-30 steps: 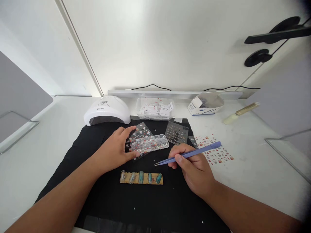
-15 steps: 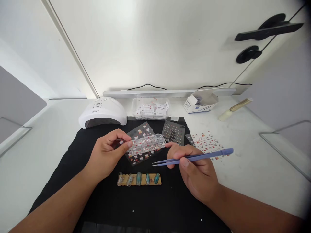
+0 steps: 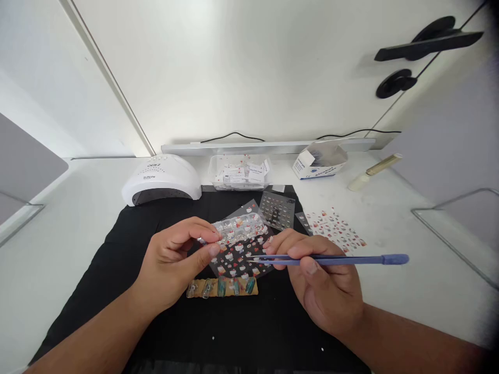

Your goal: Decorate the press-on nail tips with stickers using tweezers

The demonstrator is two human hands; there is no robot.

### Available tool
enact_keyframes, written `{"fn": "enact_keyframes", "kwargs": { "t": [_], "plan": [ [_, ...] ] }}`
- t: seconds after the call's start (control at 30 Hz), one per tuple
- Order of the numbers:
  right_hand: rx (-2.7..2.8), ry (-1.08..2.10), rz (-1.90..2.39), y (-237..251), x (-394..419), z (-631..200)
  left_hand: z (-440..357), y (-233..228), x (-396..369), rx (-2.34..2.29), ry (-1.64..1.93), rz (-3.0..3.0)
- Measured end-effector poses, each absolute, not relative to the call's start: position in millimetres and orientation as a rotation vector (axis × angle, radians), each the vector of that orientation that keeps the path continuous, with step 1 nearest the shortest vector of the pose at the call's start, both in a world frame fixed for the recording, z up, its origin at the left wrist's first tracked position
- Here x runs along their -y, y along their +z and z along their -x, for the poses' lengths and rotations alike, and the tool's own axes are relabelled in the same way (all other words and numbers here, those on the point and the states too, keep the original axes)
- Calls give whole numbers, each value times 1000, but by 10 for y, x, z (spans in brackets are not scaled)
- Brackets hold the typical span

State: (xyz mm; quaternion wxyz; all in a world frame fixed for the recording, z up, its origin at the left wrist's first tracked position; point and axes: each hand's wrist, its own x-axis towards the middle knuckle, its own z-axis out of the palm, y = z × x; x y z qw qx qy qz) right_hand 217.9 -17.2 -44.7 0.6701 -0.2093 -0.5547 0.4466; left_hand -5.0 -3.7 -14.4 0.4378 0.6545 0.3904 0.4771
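A: Box [image 3: 238, 229] of gems, clear plastic, held above the black mat [image 3: 117, 270], roughly mid-frame, tilted. Left hand [image 3: 173, 259] pinches its left end between thumb and fingertips. A clear sticker sheet [image 3: 237, 257] shows just below the box; whether the hand holds that too, cannot tell.

B: Left of the hand?

A: White nail lamp [image 3: 161, 179] at the mat's far left corner, on the table [image 3: 58, 228].

B: Below the box?

A: Tan strip [image 3: 222, 287] with five nail tips stuck on it, lying on the mat just under the left thumb.

B: Behind?

A: Clear tub [image 3: 239, 174] of paper packets at the mat's far edge; a dark sticker sheet [image 3: 276, 210] beside it on the mat.

B: Right hand?

A: Right hand [image 3: 323, 283] closed on blue tweezers [image 3: 331, 259], gripped between thumb and forefinger. Tweezers lie near level, tips pointing left, over the clear sticker sheet; contact not resolvable. Fingertips touch the box's right end.

B: Further right?

A: White sticker sheet [image 3: 335, 228] on the table, an open carton [image 3: 319, 161] behind it, then a gold-capped tube [image 3: 374, 171] lying well apart
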Motion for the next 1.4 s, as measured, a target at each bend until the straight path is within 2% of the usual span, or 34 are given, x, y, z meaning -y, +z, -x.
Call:
{"fn": "enact_keyframes", "kwargs": {
  "t": [0.17, 0.6, 1.1, 1.4],
  "plan": [
    [1260, 999, 440, -463, 147, -2196, 85, -149, 30, -891, 1002, -1668],
    [1502, 896, 412, -553, 170, -2252, 43, 48, 32, -1100, 680, -1666],
    [1565, 873, 356, -546, 198, -2289, 128, 120, 14, -1099, 560, -1715],
    [1564, 911, 355, -550, 204, -2279, 31, 88, 92, -1069, 631, -1757]
  ]
}}
